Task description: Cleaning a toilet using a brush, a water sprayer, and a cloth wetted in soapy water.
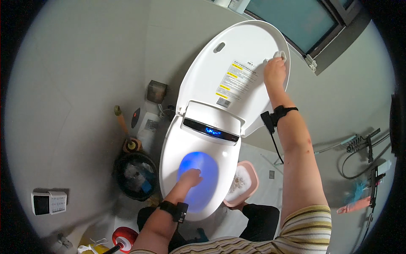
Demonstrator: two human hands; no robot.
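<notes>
Grey wall (97, 76) behind raised toilet lid (249, 42), white cloth (280, 54) in right fingers (277, 61).

Room: a bathroom, by its look a household one, though the pictures cannot settle that.
Toilet: a white toilet (207, 148) in the middle, with a lit display strip (211, 131) and a raised lid (237, 63) bearing a printed label.
Walls: plain grey walls (93, 63), with a small control panel (48, 202) at left.
Window: a dark-framed window (296, 25) at the far right, bottles (239, 5) beside it.
Right wall: a looped hose (357, 178), as in a washing area.
Floor: pale, with a small square drain (271, 174).
Household items: a black bin (119, 186) at left, a pink basin (255, 180) of suds at right.
</notes>
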